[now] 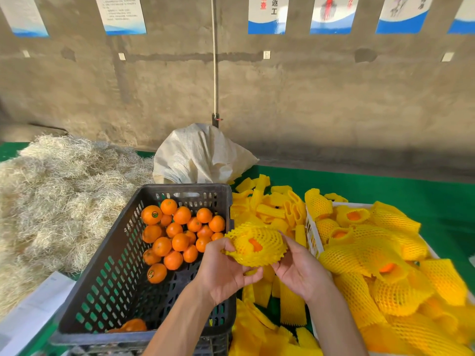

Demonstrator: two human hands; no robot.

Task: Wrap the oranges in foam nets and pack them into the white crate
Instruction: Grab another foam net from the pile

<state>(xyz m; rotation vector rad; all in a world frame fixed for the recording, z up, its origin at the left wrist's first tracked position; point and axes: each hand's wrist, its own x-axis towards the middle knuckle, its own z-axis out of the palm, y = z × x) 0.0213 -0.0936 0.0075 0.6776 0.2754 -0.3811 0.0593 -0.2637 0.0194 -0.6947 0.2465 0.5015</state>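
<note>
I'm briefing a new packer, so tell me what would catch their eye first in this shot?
Centre frame, the left hand and right hand hold an orange in a yellow foam net. Left of them, a black crate holds loose oranges; at right, the white crate brims with netted fruit. A pale straw heap fills the far left.

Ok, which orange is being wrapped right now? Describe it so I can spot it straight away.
Start at the dark crate of bare oranges on the left and the white crate of wrapped ones on the right. Between them, the left hand and right hand hold one yellow foam net. Unlike its neighbours it is off the table, with the orange showing through a gap.
</note>
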